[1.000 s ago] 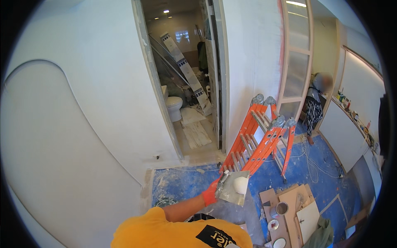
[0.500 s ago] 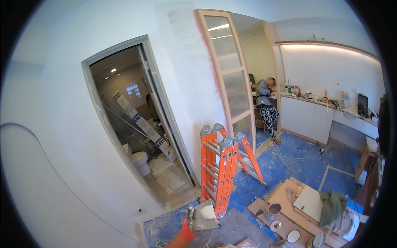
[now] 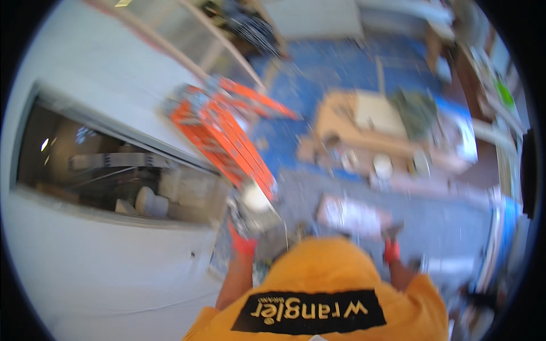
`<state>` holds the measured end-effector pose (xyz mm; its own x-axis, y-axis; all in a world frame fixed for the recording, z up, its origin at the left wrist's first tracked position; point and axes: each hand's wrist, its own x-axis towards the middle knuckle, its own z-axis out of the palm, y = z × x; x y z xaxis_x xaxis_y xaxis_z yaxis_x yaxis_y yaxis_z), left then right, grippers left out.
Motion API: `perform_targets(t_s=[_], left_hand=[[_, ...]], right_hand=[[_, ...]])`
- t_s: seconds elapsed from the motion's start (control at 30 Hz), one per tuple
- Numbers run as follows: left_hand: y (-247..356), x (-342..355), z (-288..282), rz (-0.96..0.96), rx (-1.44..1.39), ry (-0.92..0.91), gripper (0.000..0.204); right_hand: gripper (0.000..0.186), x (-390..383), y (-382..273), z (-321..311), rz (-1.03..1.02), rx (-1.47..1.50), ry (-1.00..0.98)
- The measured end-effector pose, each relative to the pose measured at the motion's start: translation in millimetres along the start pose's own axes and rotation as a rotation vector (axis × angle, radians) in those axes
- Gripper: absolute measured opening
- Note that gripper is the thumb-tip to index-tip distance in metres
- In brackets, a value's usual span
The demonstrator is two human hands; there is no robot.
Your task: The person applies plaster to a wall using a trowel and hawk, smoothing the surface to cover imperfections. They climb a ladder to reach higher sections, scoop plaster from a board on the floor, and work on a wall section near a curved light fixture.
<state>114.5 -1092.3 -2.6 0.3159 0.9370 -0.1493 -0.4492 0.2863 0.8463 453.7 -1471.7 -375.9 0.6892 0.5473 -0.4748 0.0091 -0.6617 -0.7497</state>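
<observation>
My left hand (image 3: 243, 243), in a red glove, grips a flat grey metal plate (image 3: 250, 219). A mound of white putty (image 3: 256, 199) lies on the plate, which is beside the foot of the orange ladder (image 3: 230, 142). My right hand (image 3: 391, 251), also in a red glove, is closed round a putty knife (image 3: 393, 231), its blade pointing away from me. The knife is just right of a pale, shiny package or board (image 3: 352, 215) on the floor. Motion blurs the picture, so finer details of both hands are lost.
Stacked boards (image 3: 341, 122) with a green cloth (image 3: 415, 113) lie beyond my right hand, with open cans (image 3: 383, 166) at their near side. A doorway (image 3: 176, 187) stands to the left. Another person (image 3: 250, 28) sits at the far end. Blue sheeting (image 3: 290, 82) covers part of the floor.
The view has tilted down and turned, so the room appears rotated. My right hand with the putty knife has come into view. The left hand still holds the plate of putty.
</observation>
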Motion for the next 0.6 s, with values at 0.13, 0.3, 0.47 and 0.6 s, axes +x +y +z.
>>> perform_targets(t_s=[0.13, 0.3, 0.47, 0.6], left_hand=[[-5, 9, 10, -0.119, 0.179, 0.077, 0.056], [-18, 25, 39, -0.314, 0.255, 0.212, 0.054], [-109, 74, -15, -0.591, 0.499, 0.199, 0.052], [-226, 116, -128, -0.867, 0.414, 0.104, 0.048]], right_hand=[[0.039, -20, 27, -4, 0.003, 0.045, 0.128], [0.053, -47, -62, 3, 0.474, 0.272, -0.012], [0.068, -20, -24, 57, 0.435, 0.073, -0.027], [0.073, 25, 30, 137, 0.533, 0.112, -0.139]])
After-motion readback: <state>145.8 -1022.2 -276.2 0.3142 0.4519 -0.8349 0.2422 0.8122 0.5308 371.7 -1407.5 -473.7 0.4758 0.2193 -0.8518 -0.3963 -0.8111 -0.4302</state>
